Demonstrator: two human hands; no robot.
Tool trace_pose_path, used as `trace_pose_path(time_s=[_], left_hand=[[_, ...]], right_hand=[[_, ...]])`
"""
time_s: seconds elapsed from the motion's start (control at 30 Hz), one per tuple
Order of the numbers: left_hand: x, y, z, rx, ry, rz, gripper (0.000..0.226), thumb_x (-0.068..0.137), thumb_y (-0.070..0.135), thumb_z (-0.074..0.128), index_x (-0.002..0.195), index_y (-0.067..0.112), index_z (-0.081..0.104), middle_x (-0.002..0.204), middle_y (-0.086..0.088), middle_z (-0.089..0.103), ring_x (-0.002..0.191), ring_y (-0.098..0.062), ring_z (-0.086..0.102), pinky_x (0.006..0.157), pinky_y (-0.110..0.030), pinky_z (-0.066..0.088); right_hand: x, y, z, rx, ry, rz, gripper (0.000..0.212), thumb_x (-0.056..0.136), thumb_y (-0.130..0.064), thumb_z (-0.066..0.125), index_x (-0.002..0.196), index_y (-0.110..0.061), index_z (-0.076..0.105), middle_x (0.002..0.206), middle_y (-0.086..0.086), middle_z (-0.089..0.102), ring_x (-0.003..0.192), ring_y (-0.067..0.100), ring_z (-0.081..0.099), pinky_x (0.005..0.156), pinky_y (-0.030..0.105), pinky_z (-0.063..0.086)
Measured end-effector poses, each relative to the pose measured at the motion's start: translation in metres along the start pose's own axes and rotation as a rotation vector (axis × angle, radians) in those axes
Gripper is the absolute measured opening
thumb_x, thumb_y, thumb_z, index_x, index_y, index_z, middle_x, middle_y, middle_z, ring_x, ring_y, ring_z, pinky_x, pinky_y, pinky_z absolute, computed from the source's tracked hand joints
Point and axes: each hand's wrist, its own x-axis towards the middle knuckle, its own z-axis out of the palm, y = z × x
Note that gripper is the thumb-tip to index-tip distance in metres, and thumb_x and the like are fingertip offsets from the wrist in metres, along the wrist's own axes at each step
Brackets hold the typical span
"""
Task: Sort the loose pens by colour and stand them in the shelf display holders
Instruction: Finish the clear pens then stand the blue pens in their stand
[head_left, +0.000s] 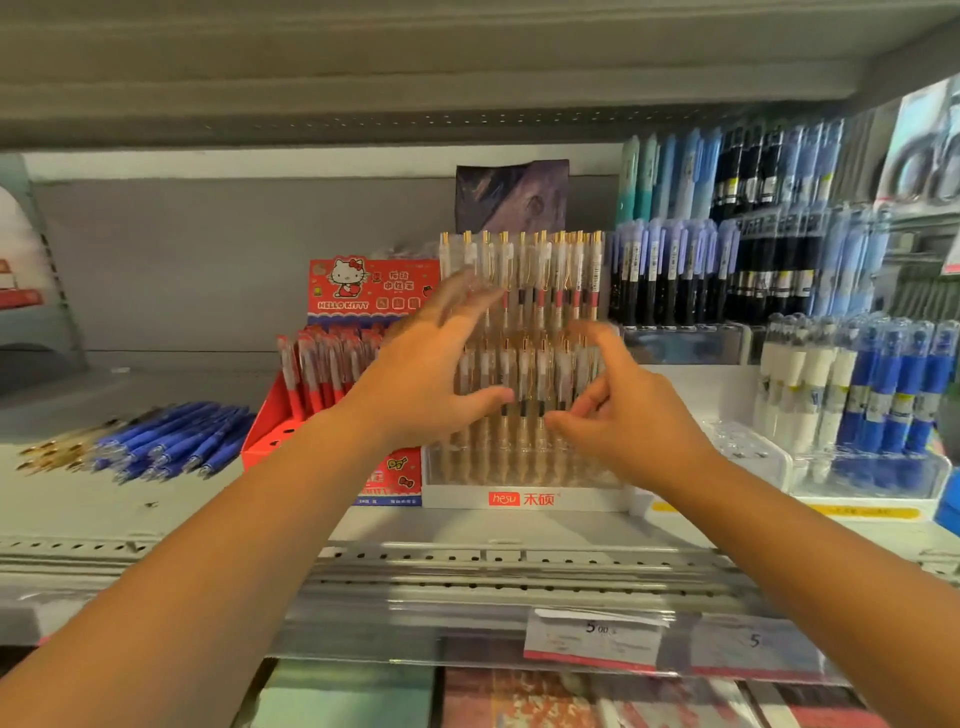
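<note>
Standing upright in two stepped rows, the clear pens (524, 291) fill the holder (524, 499) that sits between the two grips, so this colour looks nearly sorted. The left grip (431, 374) is wide. Its fingers are straight and spread over the upper row, its thumb lies against the lower row, and it holds nothing. The right grip (623, 415) is curled at the lower row, with the forefinger arched over the pen tops and the thumb near the barrels. Blur hides whether it pinches a pen or only nudges the row, so I cannot tell. The step in hand looks like squaring up the rows rather than seating a new pen.

Just left of the left grip, beside the holder, a red box (270, 431) carries red pens (322, 369) upright, with a few open holes at its front. Well left of that grip, a heap of blue pens (176, 436) lies loose on the shelf (156, 509). Beyond it a few gold-tipped pens (52, 449) lie flat too. These look like what is left to do: the blue ones need a holder, and the gold-tipped ones probably belong with those between the grips. Right of the right grip, blue-and-white pens (893, 384) already stand in their own stand. I judge the job partly done, perhaps past halfway.
</note>
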Motion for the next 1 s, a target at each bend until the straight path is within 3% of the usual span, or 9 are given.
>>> trace_pose_path(time_s=[0.13, 0.23, 0.33, 0.43, 0.53, 0.67, 0.77, 0.9, 1.0], left_hand=[[-0.024, -0.009, -0.032, -0.122, 0.100, -0.092, 0.064, 0.087, 0.047, 0.068, 0.142, 0.039, 0.038, 0.151, 0.012, 0.034, 0.136, -0.004, 0.033, 0.111, -0.031, 0.030], [-0.050, -0.019, -0.054, -0.207, 0.132, -0.152, 0.049, 0.088, 0.030, 0.071, 0.132, 0.033, 0.051, 0.130, 0.015, 0.050, 0.123, -0.002, 0.047, 0.104, -0.026, 0.038], [-0.081, -0.038, -0.074, -0.235, 0.106, -0.251, 0.045, 0.088, 0.022, 0.072, 0.128, 0.031, 0.055, 0.128, 0.015, 0.054, 0.120, -0.001, 0.051, 0.102, -0.027, 0.042], [-0.113, -0.063, -0.094, -0.248, 0.055, -0.342, 0.048, 0.088, 0.023, 0.073, 0.132, 0.030, 0.054, 0.134, 0.011, 0.054, 0.124, -0.003, 0.051, 0.101, -0.029, 0.046], [-0.143, -0.096, -0.119, -0.267, 0.022, -0.451, 0.047, 0.088, 0.023, 0.073, 0.131, 0.032, 0.055, 0.133, 0.009, 0.054, 0.113, 0.007, 0.055, 0.081, -0.008, 0.047], [-0.176, -0.153, -0.160, -0.229, -0.027, -0.528, 0.046, 0.089, 0.022, 0.072, 0.133, 0.024, 0.056, 0.136, 0.006, 0.055, 0.123, -0.007, 0.052, 0.097, -0.021, 0.041], [-0.197, -0.199, -0.188, -0.214, -0.089, -0.556, 0.045, 0.090, 0.027, 0.071, 0.133, 0.023, 0.055, 0.136, 0.006, 0.055, 0.119, -0.006, 0.049, 0.089, -0.011, 0.038], [-0.215, -0.254, -0.211, -0.197, -0.136, -0.601, 0.044, 0.090, 0.033, 0.070, 0.131, 0.026, 0.055, 0.133, 0.007, 0.056, 0.120, -0.011, 0.052, 0.094, -0.025, 0.039], [-0.222, -0.287, -0.218, -0.208, -0.176, -0.628, 0.044, 0.090, 0.038, 0.068, 0.131, 0.027, 0.054, 0.131, 0.007, 0.057, 0.115, -0.012, 0.054, 0.092, -0.027, 0.041]], right_hand=[[-0.001, -0.014, -0.007, 0.182, 0.161, -0.069, 0.059, 0.083, -0.042, 0.071, 0.132, -0.042, 0.038, 0.075, -0.008, 0.063, 0.067, 0.003, 0.060, 0.057, 0.021, 0.049], [-0.003, -0.044, 0.002, 0.351, 0.007, -0.103, 0.046, 0.084, -0.037, 0.072, 0.124, -0.042, 0.048, 0.086, -0.009, 0.066, 0.079, 0.002, 0.061, 0.064, 0.013, 0.051], [-0.004, -0.080, 0.028, 0.371, -0.222, -0.126, 0.050, 0.085, -0.036, 0.072, 0.130, -0.038, 0.050, 0.100, -0.008, 0.064, 0.091, 0.006, 0.062, 0.080, 0.026, 0.053], [0.001, -0.116, 0.059, 0.359, -0.353, -0.124, 0.055, 0.086, -0.039, 0.071, 0.135, -0.036, 0.047, 0.110, -0.009, 0.058, 0.101, 0.009, 0.058, 0.084, 0.027, 0.052], [0.009, -0.155, 0.095, 0.331, -0.378, -0.125, 0.055, 0.085, -0.040, 0.072, 0.134, -0.034, 0.049, 0.107, -0.012, 0.057, 0.098, 0.006, 0.058, 0.088, 0.029, 0.051], [0.017, -0.207, 0.151, 0.353, -0.410, -0.127, 0.054, 0.084, -0.034, 0.075, 0.133, -0.029, 0.052, 0.112, -0.006, 0.061, 0.099, 0.009, 0.062, 0.092, 0.036, 0.054], [0.028, -0.245, 0.190, 0.261, -0.446, -0.129, 0.057, 0.083, -0.038, 0.075, 0.134, -0.029, 0.051, 0.119, 0.000, 0.061, 0.102, 0.015, 0.063, 0.096, 0.039, 0.051], [0.043, -0.286, 0.237, 0.243, -0.452, -0.097, 0.053, 0.084, -0.042, 0.073, 0.131, -0.030, 0.051, 0.119, -0.003, 0.059, 0.099, 0.015, 0.063, 0.085, 0.035, 0.054], [0.057, -0.303, 0.265, 0.158, -0.490, -0.092, 0.055, 0.086, -0.046, 0.070, 0.134, -0.030, 0.048, 0.127, -0.002, 0.057, 0.107, 0.011, 0.056, 0.088, 0.030, 0.047]])
